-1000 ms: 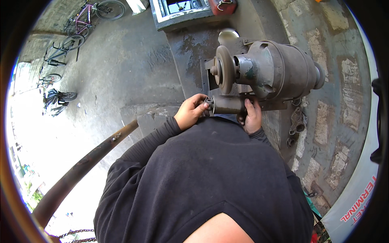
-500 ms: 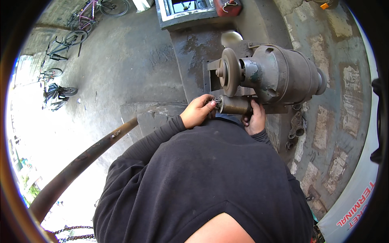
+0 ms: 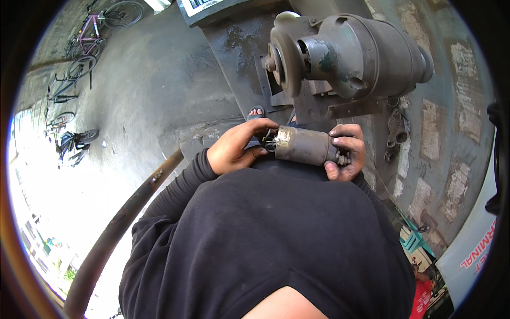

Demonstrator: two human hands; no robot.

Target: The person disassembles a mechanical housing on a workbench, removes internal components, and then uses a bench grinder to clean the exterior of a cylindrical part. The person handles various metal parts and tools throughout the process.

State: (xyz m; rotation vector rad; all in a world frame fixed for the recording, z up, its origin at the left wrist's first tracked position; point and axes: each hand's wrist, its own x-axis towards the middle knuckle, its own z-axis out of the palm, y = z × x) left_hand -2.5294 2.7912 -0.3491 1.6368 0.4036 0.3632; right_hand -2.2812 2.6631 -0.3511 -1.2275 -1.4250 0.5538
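Note:
A worn grey-brown metal cylinder [image 3: 303,145], like a small motor body, lies sideways between my hands in front of my chest. Thin wires stick out at its left end, and stubby bolt-like metal parts show at its right end. My left hand [image 3: 237,147] is curled at the wired end, with thumb and fingertips around the wires and rim. My right hand [image 3: 350,152] grips the other end, fingers over the top and thumb underneath. Just beyond stands a bench grinder [image 3: 361,58] with a round wheel [image 3: 287,63] on its left side; neither hand touches it.
A rusty curved pipe [image 3: 125,223] runs along my left. Bicycles [image 3: 87,37] stand by the far-left wall. Metal parts [image 3: 396,130] lie on the floor right of the grinder. A white printed banner [image 3: 478,250] hangs at the right. My sandalled foot [image 3: 256,111] shows below.
The cylinder has come away from the grinder, nearer my body, and tilts slightly. My right hand has shifted to its right end, uncovering the bolt-like parts. The view has also shifted.

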